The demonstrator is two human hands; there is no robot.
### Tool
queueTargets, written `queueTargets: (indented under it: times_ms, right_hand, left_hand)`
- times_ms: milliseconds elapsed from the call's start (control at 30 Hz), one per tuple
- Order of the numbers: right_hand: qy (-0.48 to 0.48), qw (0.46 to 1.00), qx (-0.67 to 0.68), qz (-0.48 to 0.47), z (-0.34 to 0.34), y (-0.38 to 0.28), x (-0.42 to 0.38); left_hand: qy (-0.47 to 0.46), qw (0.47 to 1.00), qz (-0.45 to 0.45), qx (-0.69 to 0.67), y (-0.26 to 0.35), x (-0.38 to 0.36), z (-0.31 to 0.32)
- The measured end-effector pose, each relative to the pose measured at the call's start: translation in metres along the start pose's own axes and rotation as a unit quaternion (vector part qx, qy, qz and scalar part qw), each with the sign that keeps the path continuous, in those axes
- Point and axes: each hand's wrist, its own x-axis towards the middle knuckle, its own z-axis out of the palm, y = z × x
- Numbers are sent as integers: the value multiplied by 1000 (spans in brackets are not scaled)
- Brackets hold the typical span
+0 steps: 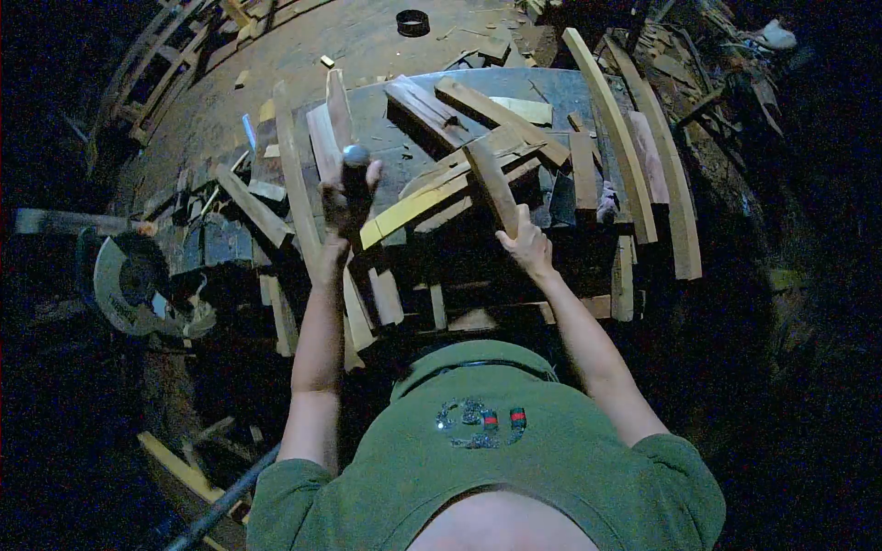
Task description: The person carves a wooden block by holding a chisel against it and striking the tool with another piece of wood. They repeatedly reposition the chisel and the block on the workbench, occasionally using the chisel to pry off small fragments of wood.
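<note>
My right hand [528, 245] is closed round the near end of a short wooden board [491, 186], which tilts away up to the left. In shadow to the left, my left hand [344, 204] grips a dark object with a round, shiny grey end [356, 155]; its kind is hard to make out. Just beyond that hand lies a pale pointed piece of wood [339, 106]. Between the two hands, a yellowish strip of wood [402, 214] slants across other offcuts. A thick beam piece [427, 112] rests farther back on the dark worktable [367, 96].
Long planks [617, 138] lean along the right side of the table. At the left stands a round-guarded machine [124, 285], perhaps a saw. A black ring [412, 23] sits on the floor beyond the table. Scrap wood [675, 69] is heaped at the far right.
</note>
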Motion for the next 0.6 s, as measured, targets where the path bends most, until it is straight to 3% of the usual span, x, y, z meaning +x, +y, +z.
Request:
queueTargets:
  times_ms: [67,133,167,267,333,400,467,533,567,600]
  right_hand:
    - [12,1000,11,-2,-1,1,-4]
    - [16,1000,12,-9,-1,0,-4]
    - [18,1000,8,-20,2,3,-2]
    - [4,999,46,-10,5,8,1]
    - [16,996,87,-11,10,14,1]
    - [6,926,370,-75,22,22,5]
    - [-1,921,389,-29,22,19,-1]
    - [-151,824,530,132,25,18,-11]
    - [-128,869,460,131,42,28,-9]
    - [-120,867,464,135,57,39,-7]
  left_hand:
    - [-34,994,67,-78,17,10,15]
    - [-119,988,71,-73,13,16,38]
    - [-168,966,109,-166,7,27,52]
    - [-253,959,119,33,-1,15,93]
    - [-253,952,132,109,-2,3,109]
    - [-267,950,119,107,4,3,115]
    - [-287,951,81,88,4,6,111]
    - [-276,954,88,75,-1,6,110]
    - [-281,954,80,72,-7,8,115]
    - [-287,953,72,67,-13,10,121]
